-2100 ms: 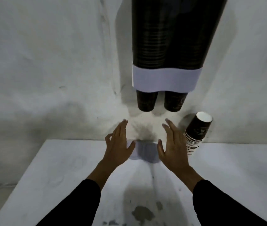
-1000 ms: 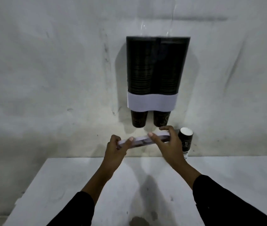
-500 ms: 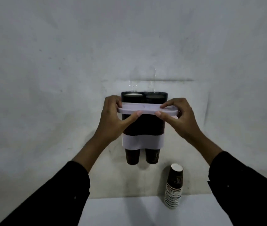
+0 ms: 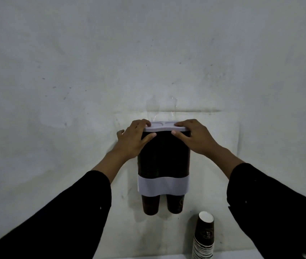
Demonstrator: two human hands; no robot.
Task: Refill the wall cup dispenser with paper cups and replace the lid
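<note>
Head view, both hands [image 4: 132, 140] [image 4: 195, 138] gripping lid [image 4: 164, 127] ends

A bare drinks corner, its kind unclear. A cup dispenser [image 4: 163, 161] hangs on a scuffed white wall [image 4: 73, 71]. Spare paper cups [image 4: 203, 240] stand below it.

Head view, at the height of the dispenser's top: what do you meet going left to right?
Bare wall → left hand → lid → right hand → bare wall again.

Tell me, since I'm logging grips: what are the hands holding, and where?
The lid, one end in each hand: left hand, right hand.
</note>
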